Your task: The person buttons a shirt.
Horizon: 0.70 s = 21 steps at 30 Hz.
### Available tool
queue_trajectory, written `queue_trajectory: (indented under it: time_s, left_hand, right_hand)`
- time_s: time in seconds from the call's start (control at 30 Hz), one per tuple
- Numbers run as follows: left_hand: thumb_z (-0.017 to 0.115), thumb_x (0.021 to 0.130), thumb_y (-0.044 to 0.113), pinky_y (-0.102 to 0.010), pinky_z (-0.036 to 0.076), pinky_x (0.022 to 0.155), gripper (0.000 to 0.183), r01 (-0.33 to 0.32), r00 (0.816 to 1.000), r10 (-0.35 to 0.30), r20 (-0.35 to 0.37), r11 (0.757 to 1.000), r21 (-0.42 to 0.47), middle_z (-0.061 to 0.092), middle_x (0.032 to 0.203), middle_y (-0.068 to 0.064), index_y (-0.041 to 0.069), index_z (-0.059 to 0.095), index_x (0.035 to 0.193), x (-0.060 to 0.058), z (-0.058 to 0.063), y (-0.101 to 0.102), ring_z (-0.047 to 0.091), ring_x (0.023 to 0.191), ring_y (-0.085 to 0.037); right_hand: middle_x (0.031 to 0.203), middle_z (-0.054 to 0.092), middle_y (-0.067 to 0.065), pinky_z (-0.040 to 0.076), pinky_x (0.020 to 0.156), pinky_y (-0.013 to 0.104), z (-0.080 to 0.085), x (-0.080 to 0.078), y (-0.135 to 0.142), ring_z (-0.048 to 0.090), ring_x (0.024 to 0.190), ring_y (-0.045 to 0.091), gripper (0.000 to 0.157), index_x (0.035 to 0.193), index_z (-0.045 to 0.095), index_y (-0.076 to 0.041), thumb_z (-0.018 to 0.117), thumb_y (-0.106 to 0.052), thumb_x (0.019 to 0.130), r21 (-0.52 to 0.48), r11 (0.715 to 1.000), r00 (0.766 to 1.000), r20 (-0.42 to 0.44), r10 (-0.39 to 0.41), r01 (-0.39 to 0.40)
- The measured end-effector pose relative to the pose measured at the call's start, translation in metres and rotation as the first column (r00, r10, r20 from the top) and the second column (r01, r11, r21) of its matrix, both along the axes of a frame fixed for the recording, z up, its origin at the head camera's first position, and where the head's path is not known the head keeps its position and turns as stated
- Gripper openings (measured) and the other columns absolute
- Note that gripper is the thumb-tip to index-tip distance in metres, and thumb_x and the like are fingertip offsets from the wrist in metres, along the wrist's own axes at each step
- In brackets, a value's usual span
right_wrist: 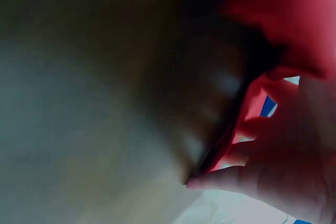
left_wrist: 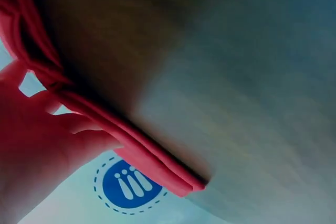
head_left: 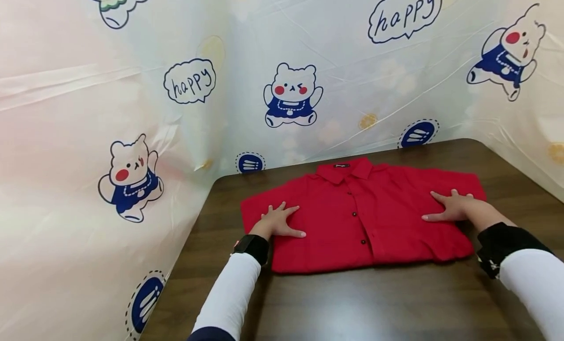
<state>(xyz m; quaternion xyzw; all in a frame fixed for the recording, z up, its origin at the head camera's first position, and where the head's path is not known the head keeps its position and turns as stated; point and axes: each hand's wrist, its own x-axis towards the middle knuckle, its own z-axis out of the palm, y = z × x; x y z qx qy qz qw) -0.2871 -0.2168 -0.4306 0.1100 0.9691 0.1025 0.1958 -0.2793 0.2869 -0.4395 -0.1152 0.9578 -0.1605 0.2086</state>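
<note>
A red short-sleeved shirt (head_left: 326, 223) with dark buttons lies front up on the table, its collar toward the back and its lower part folded under along the near edge. My left hand (head_left: 276, 221) rests on the shirt near the sleeve at the left, fingers spread. On the opposite side my right hand (head_left: 452, 207) lies on the cloth by the other sleeve, its fingers also spread. The left wrist view shows layered folds of the shirt (left_wrist: 142, 145) beside the fingers. In the right wrist view the right hand (right_wrist: 278, 156) touches the cloth, partly in shadow.
The brown wooden table (head_left: 317, 302) has rounded back corners. Behind it and at its sides hangs a pale curtain (head_left: 343, 106) printed with cartoon bears and the word "happy". Black bands are on both wrists, over white sleeves.
</note>
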Motion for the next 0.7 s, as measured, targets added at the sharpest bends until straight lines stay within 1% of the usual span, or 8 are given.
queue_trajectory:
  time_s: [0.1,0.17,0.33,0.43,0.53,0.57,0.6,0.7]
  left_hand:
    - [0.073,0.073,0.062,-0.072,0.015,0.107,0.100,-0.009,1.000,0.010,0.018,1.000,-0.020,0.012,0.162,-0.013,0.032,0.025,0.155,0.007,0.001,-0.006,0.005,0.143,-0.051]
    - [0.073,0.072,0.064,-0.071,0.013,0.108,0.103,-0.011,0.999,0.012,0.033,0.999,-0.036,0.009,0.162,-0.012,0.033,0.021,0.156,0.013,0.004,-0.011,0.002,0.143,-0.050]
    - [0.073,0.071,0.065,-0.070,0.012,0.109,0.108,-0.010,0.998,0.014,0.054,0.998,-0.067,0.005,0.163,-0.013,0.033,0.017,0.157,0.031,0.007,-0.019,-0.001,0.143,-0.051]
    - [0.074,0.070,0.066,-0.071,0.013,0.108,0.109,-0.003,0.999,0.006,0.048,0.997,-0.076,0.007,0.162,-0.014,0.032,0.019,0.157,0.044,0.006,-0.021,0.002,0.143,-0.051]
    - [0.075,0.069,0.065,-0.071,0.015,0.108,0.109,0.002,0.999,0.002,0.045,0.997,-0.082,0.009,0.162,-0.014,0.031,0.020,0.157,0.055,0.005,-0.022,0.004,0.142,-0.052]
    - [0.076,0.069,0.064,-0.071,0.015,0.107,0.109,0.003,0.999,0.001,0.043,0.996,-0.084,0.009,0.162,-0.015,0.031,0.020,0.157,0.057,0.005,-0.021,0.004,0.142,-0.052]
    - [0.076,0.068,0.064,-0.071,0.016,0.107,0.109,0.001,0.999,0.002,0.043,0.996,-0.084,0.010,0.162,-0.015,0.031,0.020,0.157,0.059,0.005,-0.021,0.004,0.142,-0.052]
    - [0.077,0.068,0.063,-0.071,0.017,0.107,0.109,0.005,0.999,-0.001,0.036,0.996,-0.090,0.010,0.162,-0.014,0.031,0.021,0.156,0.063,0.004,-0.019,0.005,0.142,-0.051]
  right_hand:
    - [0.130,0.014,0.055,0.022,0.090,0.079,-0.011,0.000,0.005,0.012,0.118,0.072,0.116,0.147,0.018,0.007,0.064,-0.072,0.076,0.028,0.999,0.999,-0.020,-0.034,0.034]
    - [0.129,0.015,0.055,0.026,0.087,0.078,-0.014,0.002,0.006,0.013,0.116,0.071,0.118,0.148,0.017,0.005,0.064,-0.074,0.074,0.045,0.998,0.999,-0.037,-0.032,0.034]
    - [0.127,0.015,0.055,0.032,0.083,0.078,-0.008,0.019,-0.001,0.016,0.112,0.073,0.119,0.148,0.018,0.004,0.064,-0.075,0.072,0.090,0.996,0.999,-0.035,-0.020,0.023]
    - [0.128,0.016,0.055,0.028,0.078,0.085,-0.007,0.030,-0.004,0.018,0.111,0.075,0.121,0.147,0.019,0.004,0.064,-0.077,0.069,0.111,0.993,0.999,-0.029,-0.028,0.031]
    - [0.129,0.016,0.055,0.020,0.074,0.090,-0.008,0.039,-0.006,0.018,0.112,0.075,0.122,0.147,0.020,0.003,0.064,-0.078,0.067,0.134,0.990,0.999,-0.026,-0.041,0.044]
    - [0.128,0.016,0.056,0.018,0.072,0.090,-0.009,0.042,-0.005,0.018,0.112,0.076,0.121,0.146,0.021,0.004,0.064,-0.078,0.067,0.130,0.991,0.999,-0.037,-0.029,0.034]
    - [0.129,0.017,0.055,0.018,0.073,0.090,-0.010,0.043,-0.005,0.018,0.113,0.075,0.122,0.146,0.021,0.003,0.064,-0.078,0.067,0.142,0.989,0.999,-0.033,-0.037,0.041]
    - [0.128,0.016,0.056,0.018,0.073,0.090,-0.010,0.047,-0.004,0.019,0.111,0.075,0.121,0.145,0.023,0.005,0.065,-0.077,0.067,0.129,0.991,0.999,-0.029,-0.027,0.031]
